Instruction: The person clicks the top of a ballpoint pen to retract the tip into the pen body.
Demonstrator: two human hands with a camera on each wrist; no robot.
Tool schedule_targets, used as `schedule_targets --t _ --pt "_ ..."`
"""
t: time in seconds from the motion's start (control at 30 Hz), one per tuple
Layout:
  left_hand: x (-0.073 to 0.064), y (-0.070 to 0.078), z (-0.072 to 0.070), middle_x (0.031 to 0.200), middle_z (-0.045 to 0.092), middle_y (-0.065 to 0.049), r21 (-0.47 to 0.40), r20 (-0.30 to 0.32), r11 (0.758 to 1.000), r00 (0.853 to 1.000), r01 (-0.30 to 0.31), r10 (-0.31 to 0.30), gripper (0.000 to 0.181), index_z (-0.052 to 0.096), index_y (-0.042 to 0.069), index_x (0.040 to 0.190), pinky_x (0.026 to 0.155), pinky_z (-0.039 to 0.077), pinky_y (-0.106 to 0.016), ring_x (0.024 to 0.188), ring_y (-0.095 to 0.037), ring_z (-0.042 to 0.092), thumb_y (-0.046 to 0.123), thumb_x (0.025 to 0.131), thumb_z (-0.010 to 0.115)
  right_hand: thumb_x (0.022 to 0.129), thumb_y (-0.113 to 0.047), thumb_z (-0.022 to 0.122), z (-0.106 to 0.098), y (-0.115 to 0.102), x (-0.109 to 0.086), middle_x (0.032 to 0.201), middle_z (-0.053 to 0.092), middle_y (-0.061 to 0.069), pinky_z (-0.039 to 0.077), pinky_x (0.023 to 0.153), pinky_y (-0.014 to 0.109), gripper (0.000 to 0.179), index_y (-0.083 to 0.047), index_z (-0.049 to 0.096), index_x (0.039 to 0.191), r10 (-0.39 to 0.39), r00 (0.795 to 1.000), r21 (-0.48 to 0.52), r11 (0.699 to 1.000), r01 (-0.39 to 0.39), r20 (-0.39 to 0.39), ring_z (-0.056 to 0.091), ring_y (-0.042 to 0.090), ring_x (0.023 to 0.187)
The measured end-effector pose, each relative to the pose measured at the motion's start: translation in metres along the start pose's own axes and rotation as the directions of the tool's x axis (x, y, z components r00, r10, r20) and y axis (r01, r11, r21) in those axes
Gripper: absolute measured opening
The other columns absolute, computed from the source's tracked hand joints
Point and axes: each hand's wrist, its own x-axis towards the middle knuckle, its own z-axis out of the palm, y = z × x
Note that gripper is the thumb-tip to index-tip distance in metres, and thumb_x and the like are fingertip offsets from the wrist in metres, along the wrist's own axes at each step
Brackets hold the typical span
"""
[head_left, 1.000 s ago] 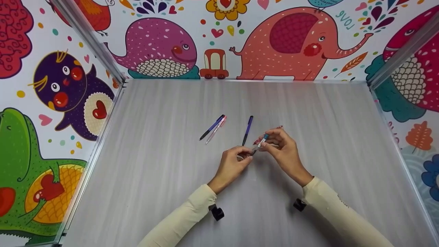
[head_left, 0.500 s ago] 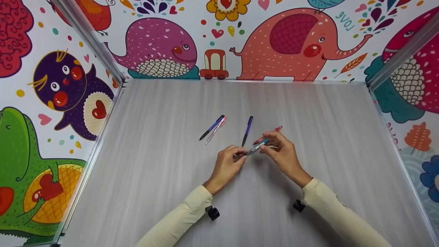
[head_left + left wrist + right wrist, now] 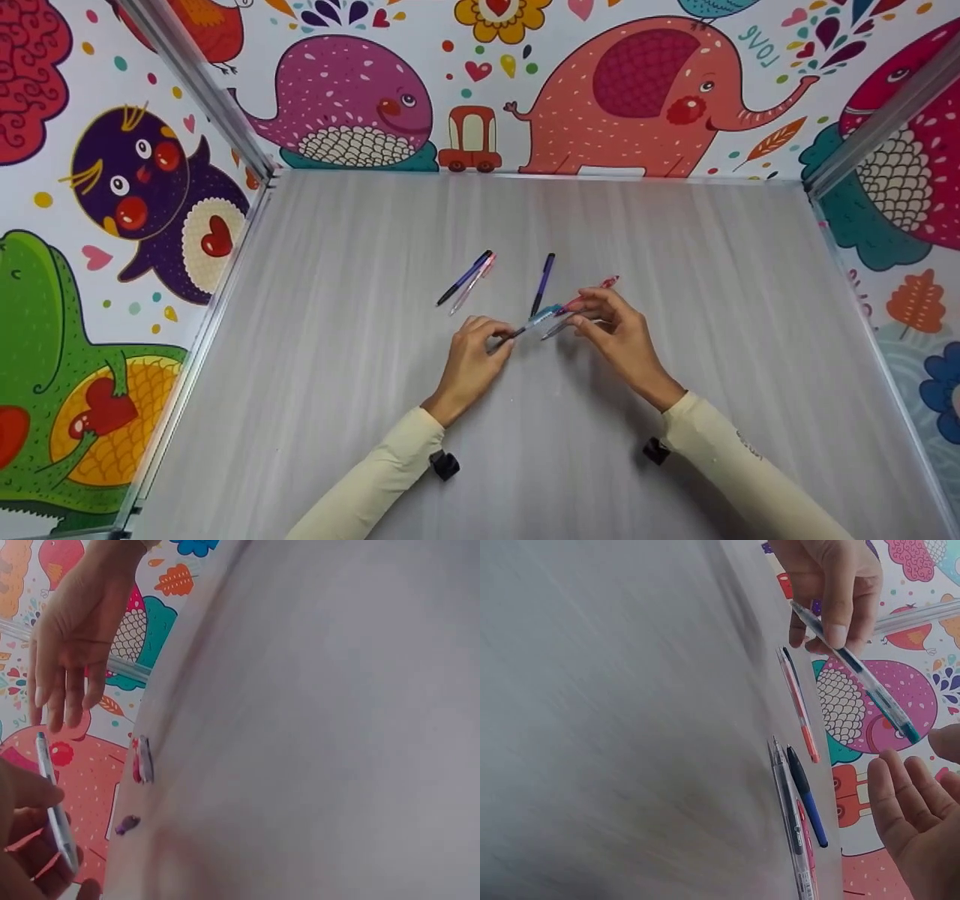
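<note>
Pinching teal-ended pen (image 3: 538, 319) with left hand (image 3: 466, 361) mid-frame; apparently leaving just this one to place.
Holding right hand (image 3: 621, 339) loose-fingered, gripping nothing, near teal end. Counting five down on table (image 3: 337, 315): blue pen (image 3: 463, 279), pink pen (image 3: 474, 284) centre; purple pen (image 3: 543, 283), clear pen (image 3: 790, 814), red pen (image 3: 610, 283) right of centre.

L sleeve (image 3: 371, 472) & R sleeve (image 3: 739, 457): long, pale yellow. Sm. blk boxy L wrist cam (image 3: 445, 466) & R wrist cam (image 3: 656, 451). Dk marking (image 3: 748, 444) on R sleeve, illegible. L hand (image 3: 466, 364), R hand (image 3: 624, 346) bare.
</note>
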Motion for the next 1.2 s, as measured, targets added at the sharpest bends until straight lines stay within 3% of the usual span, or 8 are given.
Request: schedule_targets --t 0.3,0.5,0.83,1.0,1.2 --pt "-0.006 -0.027 -0.018 0.101 0.077 -0.002 0.033 -0.08 0.999 0.997 0.002 0.001 0.014 0.082 0.005 0.103 0.087 0.059 -0.039 0.101 -0.02 0.068 -0.003 0.093 0.085 0.102 0.004 0.074 -0.003 0.002 -0.002 0.123 0.073 0.032 0.063 0.085 0.028 0.037 0.002 0.066 0.138 0.027 1.0 -0.01 1.0 -0.027 0.0 0.078 0.026 0.102" --pt "-0.007 -0.04 -0.032 0.101 0.078 -0.004 0.056 -0.137 0.998 0.991 0.014 -0.006 0.014 0.082 0.003 0.102 0.088 0.06 -0.039 0.101 -0.022 0.067 -0.004 0.091 0.085 0.103 0.003 0.073 -0.005 0.004 -0.004 0.124 0.073 0.033 0.062 0.085 0.027 0.038 0.008 0.064 0.139 0.039 0.999 -0.008 0.999 -0.039 -0.002 0.078 0.02 0.101" --pt "-0.002 -0.059 -0.048 0.101 0.078 -0.007 0.114 -0.194 0.989 0.979 0.092 -0.069 0.013 0.083 0.002 0.104 0.09 0.059 -0.041 0.101 -0.024 0.067 -0.002 0.092 0.086 0.102 0.01 0.071 -0.005 0.007 -0.005 0.122 0.07 0.038 0.063 0.084 0.029 0.039 0.014 0.061 0.14 0.013 1.0 0.022 1.0 -0.013 0.004 0.077 0.019 0.1" --pt "0.001 -0.07 -0.055 0.102 0.077 -0.008 0.106 -0.226 0.984 0.967 0.144 -0.117 0.013 0.083 0.001 0.106 0.09 0.058 -0.041 0.101 -0.024 0.065 -0.002 0.093 0.084 0.102 0.009 0.072 -0.006 0.009 -0.006 0.121 0.072 0.036 0.062 0.087 0.026 0.038 0.014 0.062 0.138 0.011 1.0 0.001 1.0 -0.011 -0.01 0.077 0.021 0.102" --pt "0.003 -0.077 -0.063 0.103 0.077 -0.009 0.111 -0.266 0.98 0.955 0.163 -0.128 0.013 0.083 0.001 0.106 0.09 0.057 -0.04 0.102 -0.025 0.064 -0.002 0.093 0.083 0.1 0.007 0.075 -0.007 0.014 -0.007 0.119 0.078 0.021 0.057 0.092 0.021 0.03 0.011 0.069 0.129 -0.032 0.998 -0.123 0.992 0.027 -0.045 0.075 0.024 0.105"
